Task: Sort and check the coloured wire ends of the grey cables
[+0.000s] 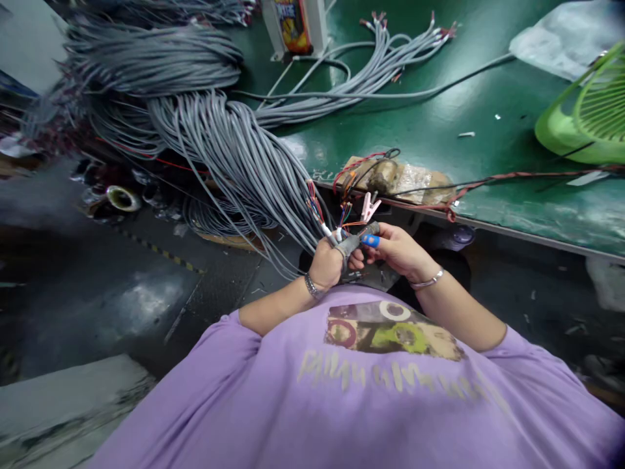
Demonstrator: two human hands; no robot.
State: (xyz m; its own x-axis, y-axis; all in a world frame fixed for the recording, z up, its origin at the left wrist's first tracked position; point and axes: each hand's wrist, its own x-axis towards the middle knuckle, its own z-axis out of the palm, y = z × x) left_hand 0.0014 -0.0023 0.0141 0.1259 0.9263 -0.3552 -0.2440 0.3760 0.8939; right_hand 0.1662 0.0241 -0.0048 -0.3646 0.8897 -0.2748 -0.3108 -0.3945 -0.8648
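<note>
My left hand (326,266) is closed around the stripped ends of grey cables (328,231), whose thin coloured wires (315,200) fan out above it. A grey wrapping (349,246) covers what looks like its thumb. My right hand (403,251) meets it from the right, with thumb and fingertips pinched together. Blue tape (371,240) is wound round the right thumb. What the right fingertips pinch is too small to make out. Just above both hands, a pink clip (370,208) sits at the table edge beside short coloured wires.
A thick bundle of grey cables (234,143) hangs over the left table edge. More cables (351,98) lie across the green table (469,91). A taped brown block (405,179) with red and black leads rests at the front edge. At right stand a green fan (561,124) and plastic bag (566,39).
</note>
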